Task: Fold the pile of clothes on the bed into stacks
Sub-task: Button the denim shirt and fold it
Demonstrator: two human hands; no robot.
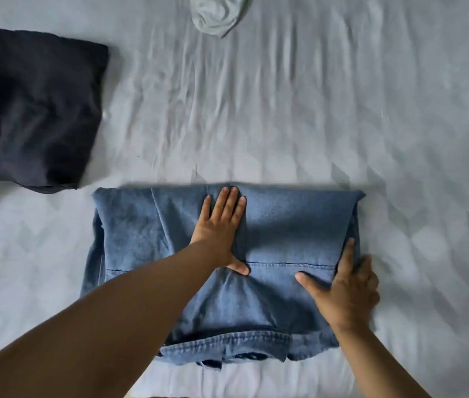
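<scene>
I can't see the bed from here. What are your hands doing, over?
Left hand flat on blue denim garment. Right hand at its right edge. Nothing blocking.
</scene>
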